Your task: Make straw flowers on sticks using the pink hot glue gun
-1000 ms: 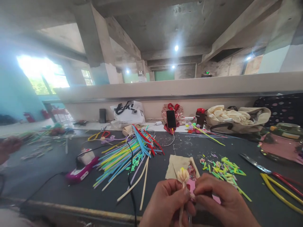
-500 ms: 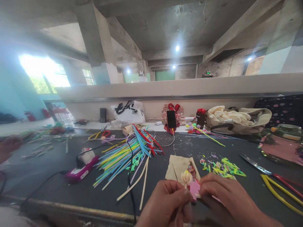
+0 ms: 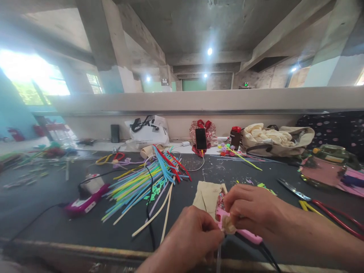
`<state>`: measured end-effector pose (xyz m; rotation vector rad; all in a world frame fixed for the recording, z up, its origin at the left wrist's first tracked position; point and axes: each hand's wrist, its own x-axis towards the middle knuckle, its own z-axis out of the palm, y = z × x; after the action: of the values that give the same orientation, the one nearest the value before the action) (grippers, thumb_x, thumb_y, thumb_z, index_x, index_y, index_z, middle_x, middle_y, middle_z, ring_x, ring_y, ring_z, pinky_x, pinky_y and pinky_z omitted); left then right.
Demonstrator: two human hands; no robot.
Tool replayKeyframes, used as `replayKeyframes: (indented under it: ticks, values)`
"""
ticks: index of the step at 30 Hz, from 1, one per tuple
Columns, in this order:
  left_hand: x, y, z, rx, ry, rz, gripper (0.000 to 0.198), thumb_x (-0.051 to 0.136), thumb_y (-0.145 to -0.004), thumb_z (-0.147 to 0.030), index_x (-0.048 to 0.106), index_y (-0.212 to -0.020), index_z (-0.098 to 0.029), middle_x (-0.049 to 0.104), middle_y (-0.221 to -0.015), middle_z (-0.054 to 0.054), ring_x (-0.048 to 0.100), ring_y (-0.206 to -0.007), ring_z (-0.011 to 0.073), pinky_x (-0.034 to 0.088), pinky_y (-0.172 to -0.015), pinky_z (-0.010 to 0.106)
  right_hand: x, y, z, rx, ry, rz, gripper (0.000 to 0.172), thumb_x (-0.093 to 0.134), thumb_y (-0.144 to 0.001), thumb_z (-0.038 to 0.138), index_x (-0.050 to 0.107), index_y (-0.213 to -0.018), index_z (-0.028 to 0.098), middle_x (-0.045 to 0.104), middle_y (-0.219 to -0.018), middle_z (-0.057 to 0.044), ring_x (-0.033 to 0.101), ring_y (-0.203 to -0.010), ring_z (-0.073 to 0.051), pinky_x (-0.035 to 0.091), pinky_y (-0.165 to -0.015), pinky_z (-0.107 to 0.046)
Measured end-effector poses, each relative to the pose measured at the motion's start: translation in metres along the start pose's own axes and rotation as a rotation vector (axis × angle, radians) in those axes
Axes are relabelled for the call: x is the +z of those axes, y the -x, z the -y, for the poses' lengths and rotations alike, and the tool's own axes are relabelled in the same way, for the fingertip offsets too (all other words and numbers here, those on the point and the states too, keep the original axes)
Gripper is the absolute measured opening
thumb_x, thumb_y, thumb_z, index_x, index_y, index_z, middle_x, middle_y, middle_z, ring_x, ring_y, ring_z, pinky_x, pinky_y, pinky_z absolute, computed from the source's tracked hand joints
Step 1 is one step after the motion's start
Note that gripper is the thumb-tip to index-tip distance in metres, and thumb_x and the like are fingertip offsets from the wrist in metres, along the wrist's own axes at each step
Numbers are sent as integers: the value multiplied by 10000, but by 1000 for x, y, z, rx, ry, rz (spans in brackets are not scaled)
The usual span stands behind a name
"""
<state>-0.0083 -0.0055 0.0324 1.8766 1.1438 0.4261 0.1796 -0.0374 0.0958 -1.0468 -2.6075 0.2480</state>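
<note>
My left hand (image 3: 196,235) is closed in a pinch at the base of a small cream fuzzy flower (image 3: 228,225), with a thin pale stem (image 3: 218,258) hanging below. My right hand (image 3: 250,208) bends over from the other side, its thumb and fingertips closed on the flower's petals. Beneath the hands lies a pink glue gun (image 3: 250,236) with a black cord; its front part is partly covered by my fingers. A beige folded cardboard piece (image 3: 209,195) lies just behind, with a speckled reddish patch (image 3: 221,199) at its right edge.
Left of my hands spreads a bundle of coloured pipe cleaners (image 3: 136,185), crossed by a black cable. A purple power strip (image 3: 85,203) sits farther left. Large scissors (image 3: 309,199) with red handles lie right. A phone (image 3: 201,138), bottle (image 3: 235,137) and bags stand along the back.
My right hand has moved up and over onto the flower, which now tips downward. More of the pink glue gun shows beneath. The whole view has shifted slightly to the right.
</note>
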Motion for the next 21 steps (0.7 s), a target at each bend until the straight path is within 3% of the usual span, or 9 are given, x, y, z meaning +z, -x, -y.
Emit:
replayKeyframes:
  ticks: [5,11,18,21]
  values:
    - [-6,4,-12,29,-132,-4,230,467,-627,-231,653,-515,-154,543,-407,-26,440,-426,93,231,-389,192,-3,-7,7,-2,51,96,187,486,-757,35,595,-768,187,593,-883,-23,531,-817,-138,430,-728,-252]
    - [-7,7,-24,54,-237,-43,262,450,-638,-231,653,-486,-164,525,-389,-25,413,-439,100,203,-414,221,0,-12,6,-21,112,196,172,460,-809,51,594,-829,157,601,-881,-36,522,-837,-159,409,-755,-298]
    - [-5,6,-20,86,-279,-32,235,452,-612,-205,656,-499,-177,494,-400,-33,358,-438,98,180,-423,225,9,-8,0,-19,119,163,150,476,-824,89,591,-851,181,592,-911,-7,507,-848,-142,375,-779,-298]
    - [-5,6,-19,92,-282,-36,225,461,-604,-199,661,-503,-182,410,-385,-46,326,-438,96,176,-423,222,14,-6,-2,-14,141,151,144,483,-813,97,592,-836,188,589,-892,-3,510,-836,-148,361,-792,-323]
